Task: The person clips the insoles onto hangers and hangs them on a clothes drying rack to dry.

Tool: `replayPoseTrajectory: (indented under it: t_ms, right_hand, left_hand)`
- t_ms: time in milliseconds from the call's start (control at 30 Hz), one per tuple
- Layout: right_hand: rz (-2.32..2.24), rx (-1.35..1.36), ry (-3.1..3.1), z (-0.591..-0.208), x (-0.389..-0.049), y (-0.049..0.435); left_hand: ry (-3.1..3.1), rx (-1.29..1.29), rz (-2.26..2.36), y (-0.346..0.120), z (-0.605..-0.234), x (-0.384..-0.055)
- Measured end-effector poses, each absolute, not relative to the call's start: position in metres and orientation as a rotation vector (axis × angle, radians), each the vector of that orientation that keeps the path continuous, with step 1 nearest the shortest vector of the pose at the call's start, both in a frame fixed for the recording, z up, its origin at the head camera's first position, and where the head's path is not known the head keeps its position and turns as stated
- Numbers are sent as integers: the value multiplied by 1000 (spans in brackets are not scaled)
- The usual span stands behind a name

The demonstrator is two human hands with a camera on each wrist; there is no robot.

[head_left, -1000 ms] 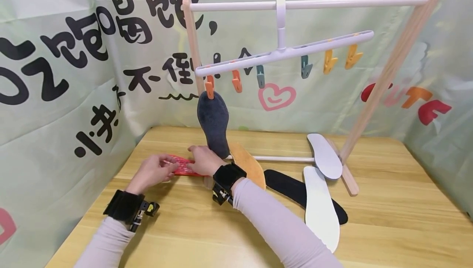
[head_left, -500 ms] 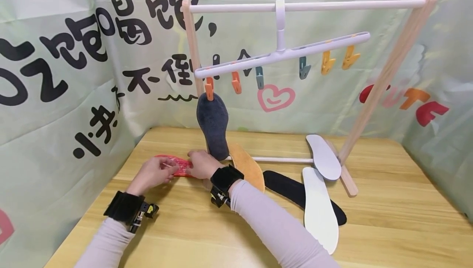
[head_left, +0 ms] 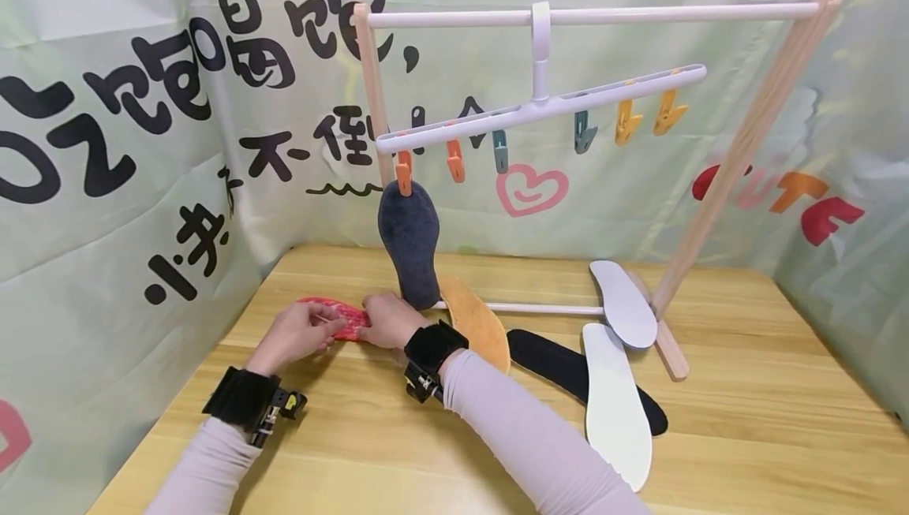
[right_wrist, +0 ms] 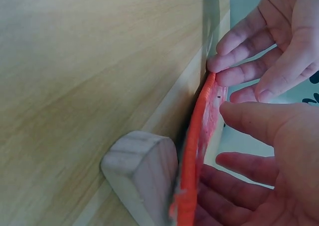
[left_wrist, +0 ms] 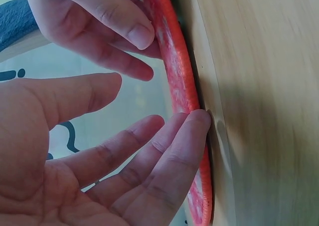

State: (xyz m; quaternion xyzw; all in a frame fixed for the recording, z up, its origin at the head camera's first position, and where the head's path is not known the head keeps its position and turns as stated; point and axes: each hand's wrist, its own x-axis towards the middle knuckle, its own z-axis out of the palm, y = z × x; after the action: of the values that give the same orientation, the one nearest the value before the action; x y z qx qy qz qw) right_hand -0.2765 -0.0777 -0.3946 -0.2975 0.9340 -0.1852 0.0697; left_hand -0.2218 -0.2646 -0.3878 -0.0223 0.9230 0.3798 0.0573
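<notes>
A red-patterned insole [head_left: 349, 319] lies at the table's left side, between both hands. My left hand [head_left: 293, 335] touches its edge with the fingertips, clear in the left wrist view, where the thumb stands off the insole [left_wrist: 175, 69]. From the other end, my right hand [head_left: 393, 320] reaches over it. In the right wrist view its thumb and loosely extended fingers are all on the upper face of the insole [right_wrist: 193, 151]. Just behind the right hand, a dark blue insole [head_left: 410, 235] hangs from an orange clip [head_left: 404, 173] on the hanger.
A white clip hanger [head_left: 540, 107] hangs tilted from the rack's top bar [head_left: 675, 13]. Orange, teal and yellow clips line it. An orange insole [head_left: 477, 326], a black insole [head_left: 547, 359], a white insole [head_left: 616, 404] and a pale grey insole [head_left: 625, 306] lie to the right.
The red insole has slid a little to the left. My right hand has shifted slightly left with it, while the left hand has barely moved.
</notes>
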Motion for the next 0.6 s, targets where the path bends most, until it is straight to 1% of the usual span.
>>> replayPoseTrajectory:
  t_ms: [300,600]
  right_hand:
    - [-599,-878,2805,-395,-275,-78]
    - [-700,-816,2798,-395,-269,-79]
  left_hand:
    - [2858,-6,1061,-268,-387,-222]
    - [2827,-49,1091,-266,-387,-219]
